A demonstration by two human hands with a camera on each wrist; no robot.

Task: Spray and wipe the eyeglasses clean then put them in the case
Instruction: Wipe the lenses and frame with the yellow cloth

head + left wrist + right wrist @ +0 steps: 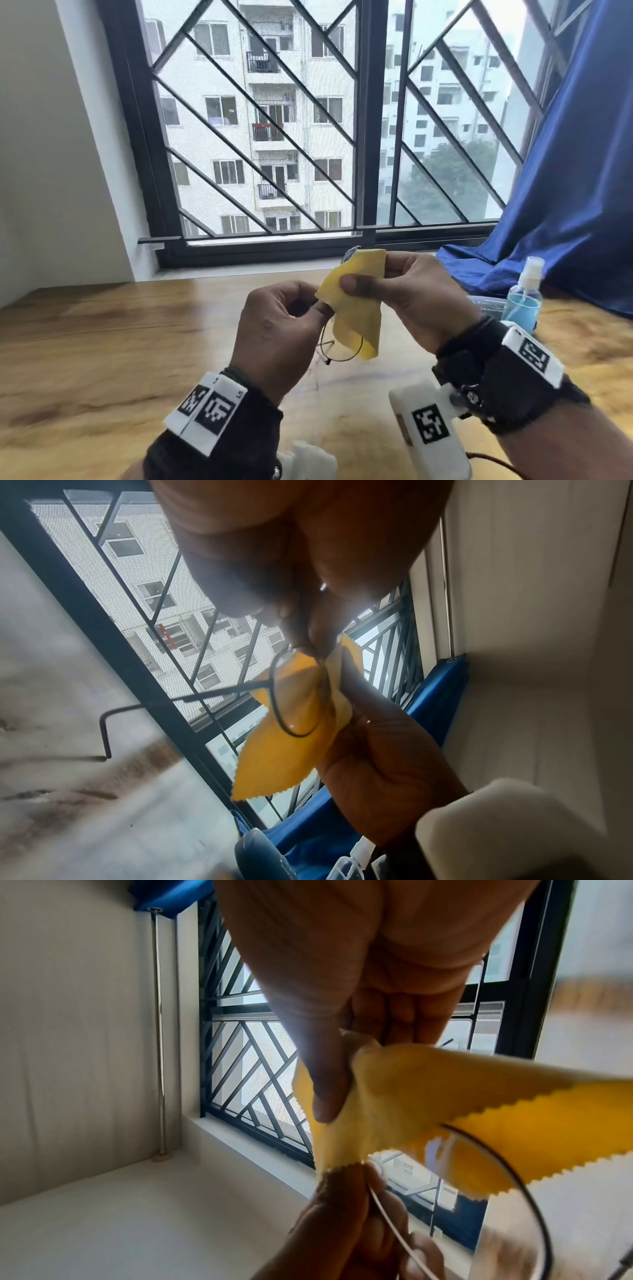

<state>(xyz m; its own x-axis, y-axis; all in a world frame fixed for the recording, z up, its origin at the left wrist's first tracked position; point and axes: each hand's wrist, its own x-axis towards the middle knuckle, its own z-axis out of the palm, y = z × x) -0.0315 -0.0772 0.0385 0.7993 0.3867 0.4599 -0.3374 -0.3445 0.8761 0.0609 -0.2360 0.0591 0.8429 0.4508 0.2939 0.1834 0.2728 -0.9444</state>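
Wiping is the step judged to be in hand: the eyeglasses (342, 346) are held up in the air above the wooden table (102, 342), near the middle of the scene, with a yellow cloth (356, 308) folded over one lens. The frame is pinched near its bridge by the thumb and fingers of the left hand (284, 329), while the cloth is pinched around the covered lens by the right hand (421, 301), thumb on the near face and fingers behind. In the left wrist view the thin dark rim (298, 696) is seen against the cloth, and one temple arm is seen sticking out to the left.

A spray bottle (524, 298) of blue liquid stands on the table to the right, in front of a blue curtain (565, 205); what seems to be a clear-lidded case (486, 305) lies just beside it, though it is too hidden to be sure.

The glasses are judged light but fragile: the wire rim is thin and easily bent, and a sprayed lens may be slippery. A hold at the bridge or on the rim edge is best kept, with the lens faces touched only through the cloth. The cloth is soft and limp, so it has to be kept pinched flat against the lens. Pressure should be kept gentle, so that the frame is not twisted and the lens is not popped out.
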